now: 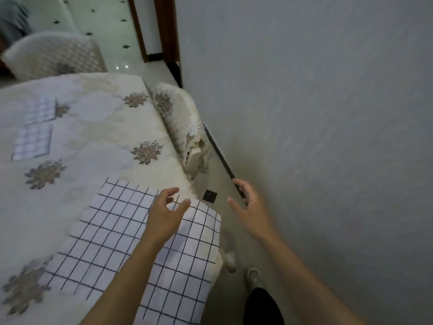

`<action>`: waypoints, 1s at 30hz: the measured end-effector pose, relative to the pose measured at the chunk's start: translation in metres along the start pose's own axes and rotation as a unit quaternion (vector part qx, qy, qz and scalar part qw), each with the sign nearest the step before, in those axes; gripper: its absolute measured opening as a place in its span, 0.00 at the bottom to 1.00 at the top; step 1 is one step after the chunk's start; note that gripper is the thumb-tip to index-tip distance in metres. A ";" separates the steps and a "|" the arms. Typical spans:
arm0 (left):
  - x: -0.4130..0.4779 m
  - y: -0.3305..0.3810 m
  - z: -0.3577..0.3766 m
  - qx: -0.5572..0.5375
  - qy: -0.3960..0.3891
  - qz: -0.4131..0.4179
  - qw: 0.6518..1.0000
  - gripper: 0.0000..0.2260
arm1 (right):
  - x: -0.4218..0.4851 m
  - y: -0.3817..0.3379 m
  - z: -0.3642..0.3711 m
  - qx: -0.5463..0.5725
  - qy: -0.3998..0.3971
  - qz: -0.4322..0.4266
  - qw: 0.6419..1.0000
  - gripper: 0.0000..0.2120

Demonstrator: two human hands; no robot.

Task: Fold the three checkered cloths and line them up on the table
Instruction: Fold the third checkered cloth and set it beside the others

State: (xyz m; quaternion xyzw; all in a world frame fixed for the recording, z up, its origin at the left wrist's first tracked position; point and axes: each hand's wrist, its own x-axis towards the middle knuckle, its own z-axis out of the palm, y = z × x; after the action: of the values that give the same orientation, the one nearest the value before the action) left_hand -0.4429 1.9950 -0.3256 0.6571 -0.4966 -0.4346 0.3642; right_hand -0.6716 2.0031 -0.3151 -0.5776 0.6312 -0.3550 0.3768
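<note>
We got a dim, flat picture with a cool grey-green cast. The brightest patch was the glossy floor (112, 26) at top left, where two small glints showed light from overhead. Shadows were soft; a faint one sat on the wall (304, 113) low beside the baseboard. Motion blur smeared nearly everything: the two far checkered cloths (35, 130), the flower prints, the left hand (164, 216) and right hand (248, 207). The wide lens bent and tilted the straight lines near the edges.

Left hand (164, 214) and right hand (248, 207) outstretched, fingers spread.
</note>
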 end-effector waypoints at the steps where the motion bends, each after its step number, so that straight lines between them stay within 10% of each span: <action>1: -0.003 0.000 0.002 0.001 0.023 -0.009 1.000 0.19 | 0.007 0.005 -0.001 0.003 -0.024 -0.008 1.000 0.24; 17: -0.143 -0.019 0.066 -0.004 0.346 -0.164 0.924 0.20 | 0.057 0.012 0.000 -0.028 -0.334 -0.187 0.923 0.21; 30: -0.181 -0.068 0.114 0.178 0.275 -0.188 0.926 0.36 | 0.036 0.051 0.019 -0.104 -0.391 -0.261 0.876 0.22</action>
State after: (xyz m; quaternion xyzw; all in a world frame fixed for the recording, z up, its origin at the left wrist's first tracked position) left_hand -0.5500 2.1811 -0.3908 0.8861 -0.3137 -0.2016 0.2754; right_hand -0.6802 1.9706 -0.3718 -0.8492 0.2919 -0.1177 0.4240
